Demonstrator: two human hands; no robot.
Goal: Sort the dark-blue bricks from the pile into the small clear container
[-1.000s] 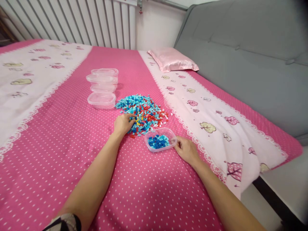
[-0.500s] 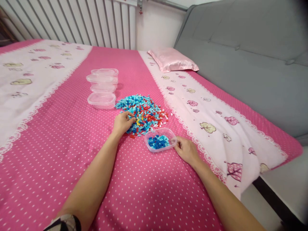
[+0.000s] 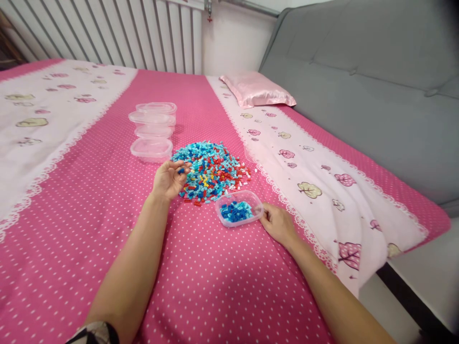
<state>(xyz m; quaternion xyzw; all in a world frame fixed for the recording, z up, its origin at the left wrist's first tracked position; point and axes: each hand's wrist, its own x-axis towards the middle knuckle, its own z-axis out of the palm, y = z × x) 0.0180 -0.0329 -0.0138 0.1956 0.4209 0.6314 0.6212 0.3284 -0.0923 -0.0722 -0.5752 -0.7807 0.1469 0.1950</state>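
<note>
A heap of small toy building bricks [image 3: 211,167], mostly blue with red, yellow and white ones, lies on the pink bedsheet. At its left edge my left hand [image 3: 169,179] is turned partly palm up, its fingers curled around a dark blue brick [image 3: 181,170]. Nearer to me stands a clear plastic container [image 3: 221,218] with dark blue and light blue bricks inside. My right hand [image 3: 278,222] grips the right end of its rim between thumb and fingers.
Several clear plastic containers [image 3: 152,149] stand in a row left of the heap. A pink pillow [image 3: 256,89] lies farther back, beside a grey padded backrest [image 3: 358,81]. A white radiator [image 3: 143,36] runs along the wall behind. The bed's edge drops off at the right.
My left hand has drawn back to the left from the heap and turned its palm up, with a dark blue brick now showing in its fingers. My right hand and the container have stayed put.
</note>
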